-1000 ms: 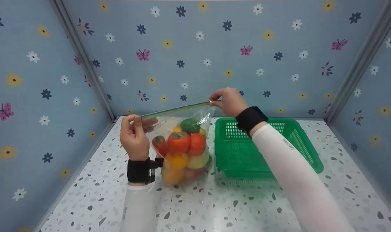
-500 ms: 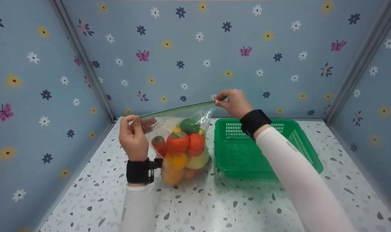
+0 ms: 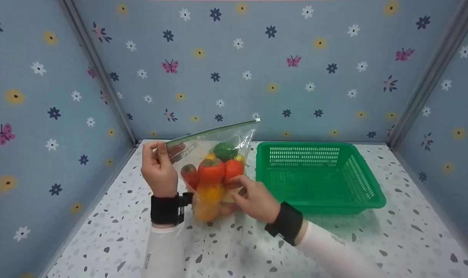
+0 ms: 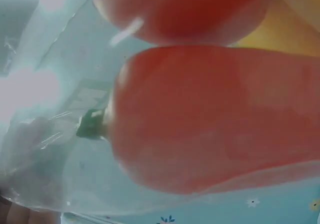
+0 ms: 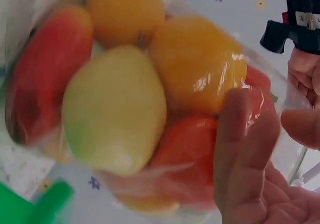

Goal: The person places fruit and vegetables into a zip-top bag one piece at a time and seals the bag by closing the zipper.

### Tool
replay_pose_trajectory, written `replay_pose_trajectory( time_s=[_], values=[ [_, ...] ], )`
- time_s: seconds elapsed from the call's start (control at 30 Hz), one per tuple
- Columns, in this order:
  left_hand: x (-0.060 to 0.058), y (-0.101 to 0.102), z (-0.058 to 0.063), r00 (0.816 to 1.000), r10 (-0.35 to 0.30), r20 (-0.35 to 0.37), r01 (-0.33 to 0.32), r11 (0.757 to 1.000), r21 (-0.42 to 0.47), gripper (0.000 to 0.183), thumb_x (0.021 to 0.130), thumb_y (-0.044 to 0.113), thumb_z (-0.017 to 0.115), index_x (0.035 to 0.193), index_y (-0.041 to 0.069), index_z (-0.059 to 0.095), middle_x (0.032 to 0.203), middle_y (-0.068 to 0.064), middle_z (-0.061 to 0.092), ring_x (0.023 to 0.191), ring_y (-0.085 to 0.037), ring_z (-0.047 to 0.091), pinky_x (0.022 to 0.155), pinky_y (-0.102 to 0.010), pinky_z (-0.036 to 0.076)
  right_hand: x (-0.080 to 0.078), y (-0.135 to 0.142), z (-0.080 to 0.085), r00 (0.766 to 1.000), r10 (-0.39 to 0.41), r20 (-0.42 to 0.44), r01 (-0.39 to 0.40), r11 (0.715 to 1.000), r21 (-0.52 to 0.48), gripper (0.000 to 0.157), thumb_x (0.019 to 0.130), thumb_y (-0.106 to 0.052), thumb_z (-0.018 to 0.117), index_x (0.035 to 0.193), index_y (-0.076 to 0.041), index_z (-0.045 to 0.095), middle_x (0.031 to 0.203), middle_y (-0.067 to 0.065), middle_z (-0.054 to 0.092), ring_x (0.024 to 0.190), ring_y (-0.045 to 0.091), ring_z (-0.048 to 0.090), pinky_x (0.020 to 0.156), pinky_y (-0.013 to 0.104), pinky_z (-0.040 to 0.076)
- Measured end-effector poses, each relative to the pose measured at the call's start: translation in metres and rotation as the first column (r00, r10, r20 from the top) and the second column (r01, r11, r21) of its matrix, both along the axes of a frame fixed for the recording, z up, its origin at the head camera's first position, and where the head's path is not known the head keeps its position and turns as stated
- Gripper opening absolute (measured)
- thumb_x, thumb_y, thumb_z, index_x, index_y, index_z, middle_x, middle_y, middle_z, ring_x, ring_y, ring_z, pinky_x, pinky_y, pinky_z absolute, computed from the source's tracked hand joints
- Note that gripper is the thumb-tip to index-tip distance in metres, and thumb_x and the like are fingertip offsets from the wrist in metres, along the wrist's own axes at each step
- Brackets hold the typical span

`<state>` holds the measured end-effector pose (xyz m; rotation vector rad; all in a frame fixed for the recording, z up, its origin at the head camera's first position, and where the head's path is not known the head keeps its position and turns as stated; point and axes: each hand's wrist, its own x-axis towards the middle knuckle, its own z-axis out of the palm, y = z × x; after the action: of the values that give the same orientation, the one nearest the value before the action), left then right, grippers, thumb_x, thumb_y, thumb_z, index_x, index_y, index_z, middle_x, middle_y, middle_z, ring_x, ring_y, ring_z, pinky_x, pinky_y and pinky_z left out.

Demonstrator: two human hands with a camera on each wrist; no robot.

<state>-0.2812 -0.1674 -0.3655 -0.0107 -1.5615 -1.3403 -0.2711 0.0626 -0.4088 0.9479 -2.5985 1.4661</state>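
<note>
A clear zip bag (image 3: 234, 135) full of fruit and vegetables stands left of centre in the head view. Its green zip strip (image 3: 214, 130) slopes up to a pale slider (image 3: 258, 121) at the right end. My left hand (image 3: 160, 172) pinches the strip's left end. My right hand (image 3: 255, 199) is in front of the bag's lower right side, fingers loosely bent; contact is unclear. Through the film show a persimmon-like fruit (image 3: 211, 172), a pale yellow-green fruit (image 5: 115, 109), and a long red vegetable with a green stem (image 4: 210, 119).
A green plastic basket (image 3: 320, 208) with slotted walls stands right of the bag. Both are on a white speckled table (image 3: 114, 239). Blue flowered panels (image 3: 234, 58) enclose the back and sides.
My right hand has let go of the bag's top right end and moved down to the bag's lower right side. The left hand keeps its pinch, and the bag stays nearly in place.
</note>
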Motion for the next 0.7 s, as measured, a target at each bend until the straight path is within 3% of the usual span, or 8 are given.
replay_pose_trajectory(
  time_s=[0.1, 0.3, 0.47, 0.57, 0.7],
  values=[
    [0.009, 0.005, 0.001, 1.0, -0.013, -0.011, 0.013, 0.999, -0.041, 0.019, 0.105, 0.006, 0.055, 0.101, -0.012, 0.055, 0.087, -0.024, 0.072, 0.082, 0.009, 0.072, 0.072, -0.015, 0.057, 0.005, -0.005, -0.007, 0.995, 0.072, 0.062, -0.07, 0.997, -0.033, 0.044, 0.1, -0.007, 0.062, 0.142, 0.001, 0.05, 0.137, 0.018, 0.065, 0.108, 0.03, 0.071, 0.095, 0.042, 0.059],
    [0.028, 0.025, 0.005, 0.999, 0.007, -0.039, -0.014, 0.982, -0.188, 0.01, 0.101, 0.002, 0.06, 0.099, -0.007, 0.059, 0.084, -0.02, 0.066, 0.067, -0.008, 0.059, 0.064, -0.009, 0.047, -0.002, -0.014, -0.011, 0.978, 0.164, 0.126, -0.164, 0.986, -0.012, 0.081, 0.098, -0.016, 0.068, 0.163, -0.007, 0.021, 0.16, 0.017, 0.044, 0.135, 0.034, 0.056, 0.109, 0.051, 0.05],
    [0.03, 0.045, 0.014, 0.987, -0.153, 0.044, 0.158, 0.966, -0.203, 0.01, 0.103, 0.005, 0.058, 0.103, -0.004, 0.062, 0.094, -0.018, 0.072, 0.075, -0.018, 0.061, 0.064, -0.017, 0.048, -0.017, -0.025, -0.014, 0.947, 0.224, 0.231, -0.211, 0.974, -0.082, 0.108, 0.09, -0.028, 0.08, 0.165, -0.036, 0.003, 0.167, 0.0, 0.027, 0.141, 0.023, 0.044, 0.116, 0.048, 0.042],
    [0.023, 0.053, 0.02, 0.967, -0.233, 0.101, 0.249, 0.95, -0.191, 0.013, 0.105, 0.008, 0.056, 0.105, -0.002, 0.064, 0.103, -0.016, 0.074, 0.073, -0.015, 0.057, 0.061, -0.019, 0.043, -0.027, -0.033, -0.018, 0.922, 0.282, 0.266, -0.248, 0.956, -0.155, 0.107, 0.088, -0.023, 0.081, 0.163, -0.04, 0.007, 0.162, -0.002, 0.032, 0.138, 0.02, 0.046, 0.116, 0.047, 0.042],
    [0.008, 0.063, 0.024, 0.926, -0.342, 0.161, 0.363, 0.922, -0.131, 0.015, 0.106, 0.011, 0.054, 0.107, -0.001, 0.064, 0.116, -0.014, 0.074, 0.061, -0.013, 0.048, 0.055, -0.02, 0.039, -0.042, -0.042, -0.026, 0.893, 0.356, 0.276, -0.302, 0.928, -0.22, 0.077, 0.092, -0.013, 0.074, 0.158, -0.02, 0.035, 0.15, 0.008, 0.052, 0.131, 0.018, 0.051, 0.117, 0.048, 0.041]
  ],
)
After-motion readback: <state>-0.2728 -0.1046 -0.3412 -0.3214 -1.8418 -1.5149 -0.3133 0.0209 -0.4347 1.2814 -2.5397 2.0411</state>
